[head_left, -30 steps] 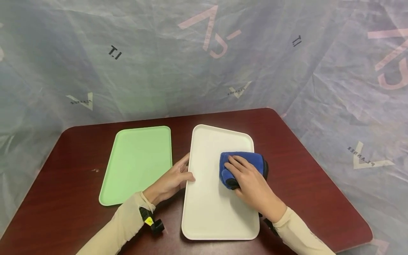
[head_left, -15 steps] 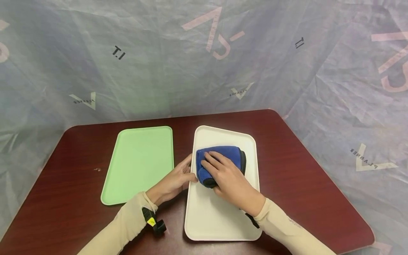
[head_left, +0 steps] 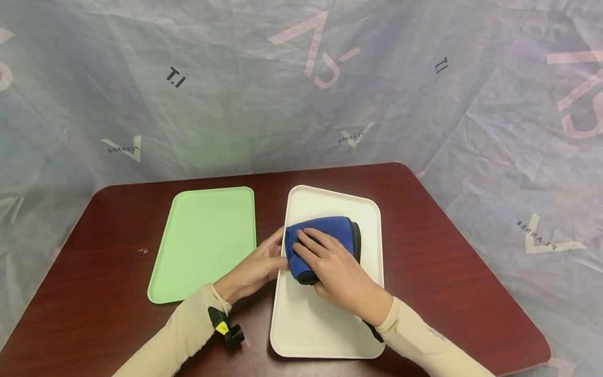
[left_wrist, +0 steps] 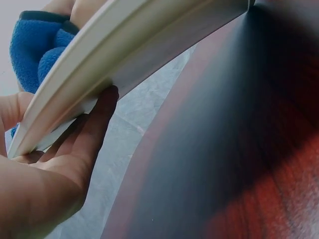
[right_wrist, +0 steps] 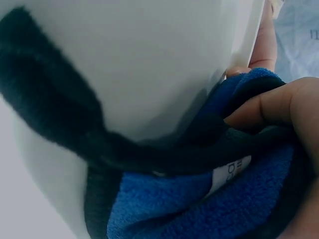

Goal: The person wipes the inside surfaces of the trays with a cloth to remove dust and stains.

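A white rectangular tray point(head_left: 325, 330) is tilted up off the table, its underside visible in the left wrist view. My left hand point(head_left: 256, 269) grips its left edge, thumb over the rim and fingers point(left_wrist: 102, 112) spread beneath. On the tray's face lies a folded blue cloth point(head_left: 336, 228) with dark edging, close to the left rim. My right hand point(head_left: 346, 275) holds this cloth against the tray. In the right wrist view the thumb point(right_wrist: 264, 107) presses into the cloth's folds, where a small white label point(right_wrist: 227, 174) shows.
A light green tray point(head_left: 207, 241) lies flat on the dark red wooden table point(head_left: 433, 251), left of the white one. Grey printed sheeting point(head_left: 282, 104) hangs behind the table and along its right side.
My right hand has slid the cloth leftward across the white tray, from its right side to the left rim, then slightly down. The left hand keeps its grip on the edge.
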Motion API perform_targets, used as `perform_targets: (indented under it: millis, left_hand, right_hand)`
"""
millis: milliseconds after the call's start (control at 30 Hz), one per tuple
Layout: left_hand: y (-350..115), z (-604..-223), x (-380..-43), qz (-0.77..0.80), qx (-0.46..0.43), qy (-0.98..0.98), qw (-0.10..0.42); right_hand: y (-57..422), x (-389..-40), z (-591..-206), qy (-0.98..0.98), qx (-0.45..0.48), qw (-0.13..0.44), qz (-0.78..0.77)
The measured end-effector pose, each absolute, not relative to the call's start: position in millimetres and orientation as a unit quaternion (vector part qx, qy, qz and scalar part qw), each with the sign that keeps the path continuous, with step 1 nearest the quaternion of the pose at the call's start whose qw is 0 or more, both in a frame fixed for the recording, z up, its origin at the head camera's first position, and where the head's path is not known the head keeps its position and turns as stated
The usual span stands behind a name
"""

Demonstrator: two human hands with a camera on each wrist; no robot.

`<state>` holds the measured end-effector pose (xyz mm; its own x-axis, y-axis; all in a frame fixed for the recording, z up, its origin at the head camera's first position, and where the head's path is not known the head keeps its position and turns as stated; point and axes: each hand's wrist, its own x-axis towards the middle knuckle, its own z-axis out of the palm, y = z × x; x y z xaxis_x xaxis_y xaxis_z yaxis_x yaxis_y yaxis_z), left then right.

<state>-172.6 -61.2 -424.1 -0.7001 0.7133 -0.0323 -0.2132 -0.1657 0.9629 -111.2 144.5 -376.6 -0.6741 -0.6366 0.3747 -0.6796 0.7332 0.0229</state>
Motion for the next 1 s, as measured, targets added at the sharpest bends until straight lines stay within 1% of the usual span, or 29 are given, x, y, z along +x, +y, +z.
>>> perform_targets:
  millis: [433, 833, 1000]
  left_hand:
    - [-57.7, -423.6, -171.7, 0.731, 0.226, 0.561, 0.316]
    - [-58.6, -424.7, -170.7, 0.734, 0.219, 0.562, 0.313]
    - [-58.5, -425.0, -170.4, 0.732, 0.216, 0.566, 0.312]
  right_hand:
    - [160.8, -106.1, -380.4, -0.921, 0.332, 0.192, 0.064]
    - [197.3, -96.2, -388.0, -0.947, 0.266, 0.168, 0.059]
    - [208.7, -93.5, -391.8, -0.953, 0.245, 0.166, 0.068]
